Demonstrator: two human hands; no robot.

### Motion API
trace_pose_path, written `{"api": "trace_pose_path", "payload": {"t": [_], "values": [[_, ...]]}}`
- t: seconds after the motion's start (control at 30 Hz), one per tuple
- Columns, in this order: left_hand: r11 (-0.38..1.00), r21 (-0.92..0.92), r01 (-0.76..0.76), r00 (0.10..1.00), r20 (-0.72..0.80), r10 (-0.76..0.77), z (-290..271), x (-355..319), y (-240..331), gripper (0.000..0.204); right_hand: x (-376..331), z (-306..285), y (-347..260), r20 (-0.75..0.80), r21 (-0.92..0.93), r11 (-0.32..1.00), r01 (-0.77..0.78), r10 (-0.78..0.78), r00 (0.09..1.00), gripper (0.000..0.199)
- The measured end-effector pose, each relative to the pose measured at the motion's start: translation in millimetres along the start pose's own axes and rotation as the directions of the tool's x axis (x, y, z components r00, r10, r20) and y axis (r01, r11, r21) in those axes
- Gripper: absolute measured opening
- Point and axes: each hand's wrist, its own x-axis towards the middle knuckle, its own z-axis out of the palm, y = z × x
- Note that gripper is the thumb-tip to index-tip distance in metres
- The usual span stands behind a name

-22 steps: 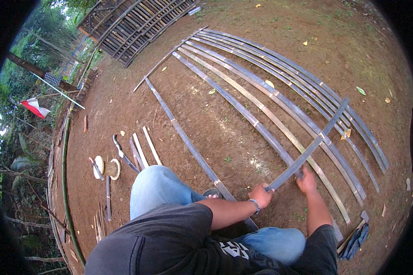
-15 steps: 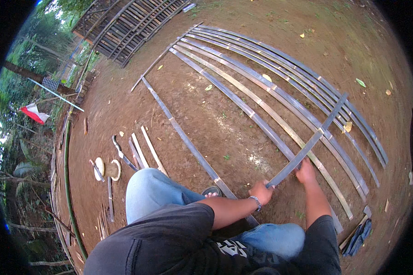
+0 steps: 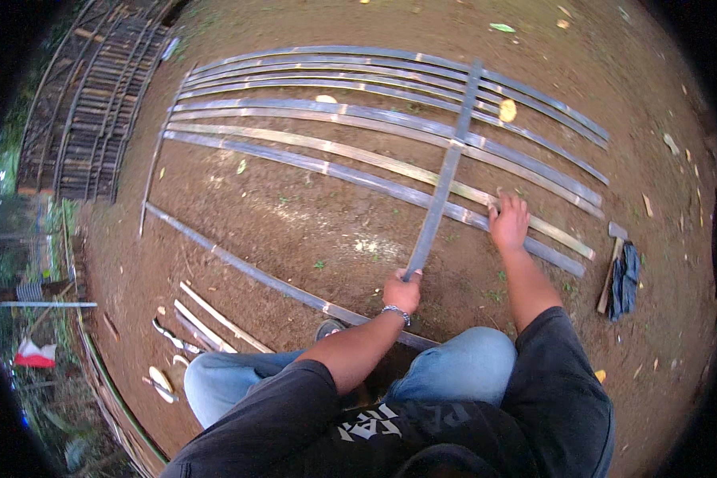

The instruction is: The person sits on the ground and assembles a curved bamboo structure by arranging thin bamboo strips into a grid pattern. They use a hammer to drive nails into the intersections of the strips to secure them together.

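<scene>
Brown soil (image 3: 342,219) carries strips (image 3: 374,182). Clasped in the left hand (image 3: 402,292), the slat (image 3: 443,179) runs away across them; right of the slat, the right hand (image 3: 508,221) curls at the strips, hold unclear.

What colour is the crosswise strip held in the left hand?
The strip is dark grey with a pale band, clearest in the head view.

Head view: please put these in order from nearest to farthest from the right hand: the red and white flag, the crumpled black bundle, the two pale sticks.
1. Crumpled black bundle: to the right of the right hand.
2. Two pale sticks: lower left of the hand.
3. Red and white flag: beyond the sticks, far left.
</scene>
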Motion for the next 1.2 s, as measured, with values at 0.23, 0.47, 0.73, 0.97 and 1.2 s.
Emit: {"api": "trace_pose_path", "payload": {"t": [0.23, 0.47, 0.73, 0.97, 1.2], "values": [[0.976, 0.142, -0.165, 0.932, 0.347, 0.107, -26.5, 27.8, -6.3, 0.05, 5.4, -14.6, 20.0, 0.243, -0.036, 0.999, 0.007, 0.001, 0.97, 0.056], [0.903, 0.333, -0.272, 0.916, 0.378, 0.136, -25.3, 33.2, -6.2, 0.055, -23.8, -12.4, 36.4, 0.169, 0.042, 0.996, -0.081, 0.072, 0.983, 0.052], [0.977, 0.154, -0.149, 0.894, 0.444, 0.066, -37.7, 38.4, -25.7, 0.053, -89.7, -47.0, 117.2, 0.033, -0.008, 0.952, -0.306, 0.306, 0.951, 0.053], [0.963, 0.176, -0.203, 0.929, 0.345, 0.133, -71.3, 41.0, -34.3, 0.034, -82.6, -108.5, 260.9, -0.196, -0.386, 0.729, -0.565, 0.534, 0.822, 0.045], [0.709, 0.51, -0.488, 0.854, 0.449, 0.264, -109.0, 15.6, -5.4, 0.03, -92.2, -157.0, 324.6, 0.146, -0.412, 0.609, -0.677, 0.778, 0.611, 0.035]]}}
